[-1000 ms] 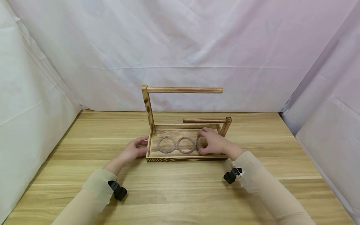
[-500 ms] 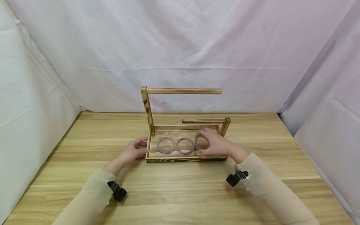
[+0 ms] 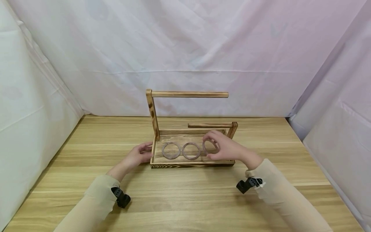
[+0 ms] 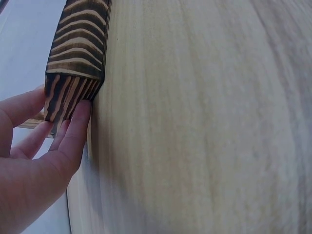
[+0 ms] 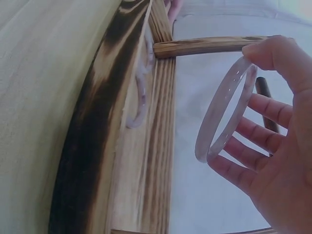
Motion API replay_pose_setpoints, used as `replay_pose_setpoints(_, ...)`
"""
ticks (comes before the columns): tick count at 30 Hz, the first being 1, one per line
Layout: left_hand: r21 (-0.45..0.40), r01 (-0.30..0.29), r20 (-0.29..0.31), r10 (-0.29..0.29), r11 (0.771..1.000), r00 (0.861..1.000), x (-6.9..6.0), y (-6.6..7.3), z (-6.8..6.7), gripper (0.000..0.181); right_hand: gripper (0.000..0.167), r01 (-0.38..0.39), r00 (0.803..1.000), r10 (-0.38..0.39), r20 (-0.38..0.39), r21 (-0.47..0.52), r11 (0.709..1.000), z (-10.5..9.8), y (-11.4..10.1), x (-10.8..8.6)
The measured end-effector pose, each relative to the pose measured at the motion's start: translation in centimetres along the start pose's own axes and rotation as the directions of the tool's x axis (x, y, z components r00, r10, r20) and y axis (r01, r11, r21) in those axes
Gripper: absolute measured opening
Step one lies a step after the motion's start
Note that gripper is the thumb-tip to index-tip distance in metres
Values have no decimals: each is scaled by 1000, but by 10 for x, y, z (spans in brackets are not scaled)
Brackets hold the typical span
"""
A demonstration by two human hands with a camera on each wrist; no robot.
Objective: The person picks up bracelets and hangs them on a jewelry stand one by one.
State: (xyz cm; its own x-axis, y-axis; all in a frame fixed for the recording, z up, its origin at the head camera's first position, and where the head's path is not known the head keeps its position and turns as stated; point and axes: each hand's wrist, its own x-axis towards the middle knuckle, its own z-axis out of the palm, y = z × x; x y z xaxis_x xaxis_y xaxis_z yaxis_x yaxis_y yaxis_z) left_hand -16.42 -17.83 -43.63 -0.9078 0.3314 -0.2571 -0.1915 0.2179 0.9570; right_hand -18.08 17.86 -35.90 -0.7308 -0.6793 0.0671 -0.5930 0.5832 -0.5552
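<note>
The right hand (image 3: 224,147) pinches a translucent, pale mauve, glossy circular bangle (image 5: 216,109) between thumb and fingers; its band is smooth and rounded, with bright highlights along it. The bangle is held tilted above the right portion of an open rectangular tray of scorched wood (image 3: 192,165), clear of the tray floor in the right wrist view. Two similar rings, the left translucent mauve bangle (image 3: 171,158) and the middle translucent mauve bangle (image 3: 191,159), lie flat on the tray floor, side by side and close together. The left hand (image 3: 139,154) is not gripping; its fingers are extended, their tips against the tray's left end, where dark and light grain runs in bold stripes. The tray walls are low and straight, with wavy charred figuring along the front. At the rear left stands a tall square-section wooden post (image 3: 152,114) carrying a long round wooden rod (image 3: 189,94) that extends right; at the rear right, a short wooden post (image 3: 233,130) carries a thinner, darker rod (image 3: 210,125) extending left. The tray rests on a pale wood-grain tabletop (image 3: 174,199), backed by creased whitish-pink cloth (image 3: 185,38).
</note>
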Motion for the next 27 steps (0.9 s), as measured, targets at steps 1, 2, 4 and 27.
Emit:
replay_pose_setpoints(1, 2, 1, -2, -1, 1000, 1000, 0, 0, 0, 60, 45, 3, 1000, -3, -2, 9, 1000, -1, -1, -1)
replay_pose_setpoints(2, 3, 2, -4, -2, 1000, 1000, 0, 0, 0, 60, 45, 8, 1000, -8, -3, 17, 1000, -2, -2, -1)
replay_pose_setpoints(4, 6, 1, -6, -1, 1000, 1000, 0, 1, 0, 60, 45, 13, 1000, -12, -3, 38, 999, -4, -3, -2)
replay_pose_setpoints(27, -6, -1, -8, 1, 1000, 1000, -1, 2, 1, 60, 45, 142, 988, -135, -70, 106, 984, -22, -9, -3)
